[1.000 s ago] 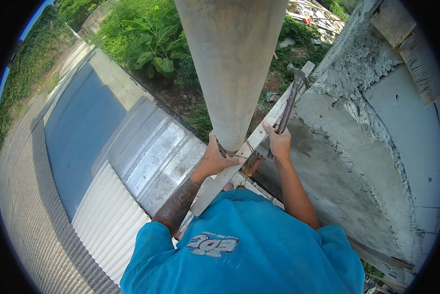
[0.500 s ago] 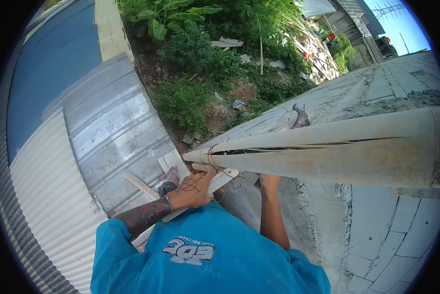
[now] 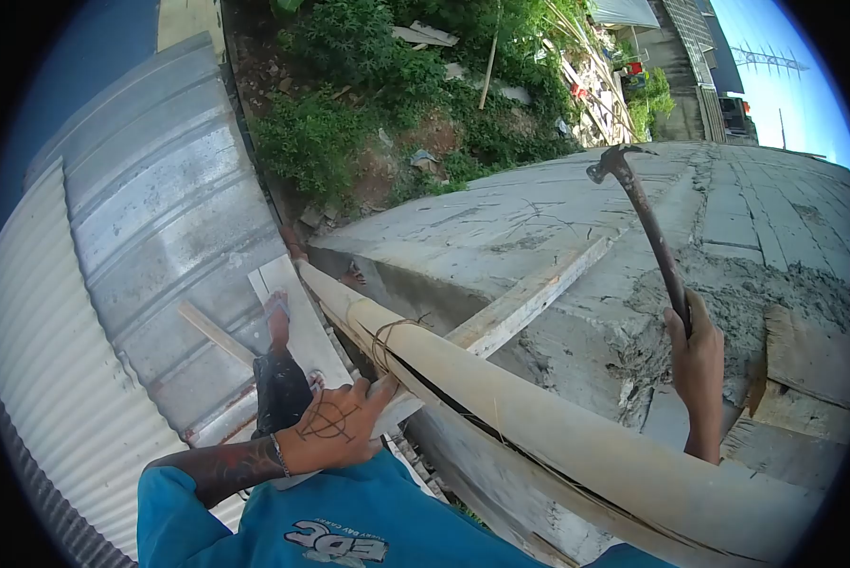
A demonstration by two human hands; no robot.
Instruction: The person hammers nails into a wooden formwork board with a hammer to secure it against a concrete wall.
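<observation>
My right hand [image 3: 698, 355] is wrapped around the handle of a claw hammer [image 3: 654, 232], raised with its dark head upward over the concrete wall. A long pale bamboo pole [image 3: 557, 407], split along its length, slants across in front of me. Thin wire [image 3: 384, 343] is looped around it. My left hand [image 3: 340, 426] is closed beside the pole below the wire, its index finger reaching the pole's edge. What lies inside that grip is hidden; a pale board shows under the hand.
A wooden beam [image 3: 539, 303] reaches from the pole to the concrete wall [image 3: 482, 218]. A foot in a flip-flop stands on a white board [image 3: 302, 327]. Corrugated metal roofing [image 3: 160, 208] spreads on the left. Broken boards [image 3: 808, 379] lie at right; bushes [image 3: 311, 142] grow beyond.
The hammer has risen into full view in my right hand, to the right of the pole. My view has turned, so the pole now slants down to the right. My left hand stays near the wire.
</observation>
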